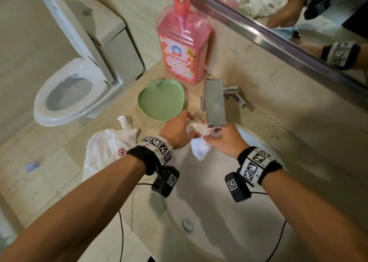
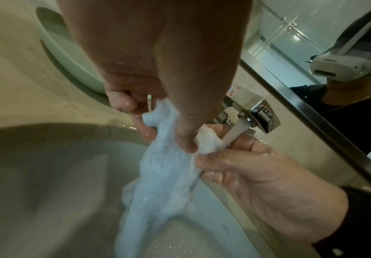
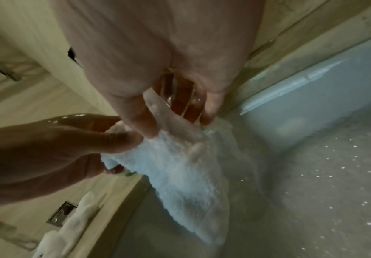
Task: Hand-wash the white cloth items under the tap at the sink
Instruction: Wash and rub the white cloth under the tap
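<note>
A small wet white cloth (image 1: 200,150) hangs over the sink basin (image 1: 209,202), just under the chrome tap (image 1: 215,102). My left hand (image 1: 192,126) pinches its upper left part between thumb and curled fingers. My right hand (image 1: 213,135) pinches its upper right part. In the left wrist view water runs from the spout (image 2: 235,132) onto the cloth (image 2: 169,174) and the right hand's fingers (image 2: 235,157). The right wrist view shows the cloth (image 3: 191,174) drooping between the right hand (image 3: 178,127) and the left hand (image 3: 48,148). A second white cloth (image 1: 107,148) with a red flower lies on the counter to the left.
A pink detergent bottle (image 1: 183,48) stands behind the tap, with a green apple-shaped dish (image 1: 161,102) in front of it. The mirror (image 1: 298,22) runs along the wall on the right. A toilet (image 1: 69,94) stands far left. The drain plug (image 1: 187,225) sits low in the basin.
</note>
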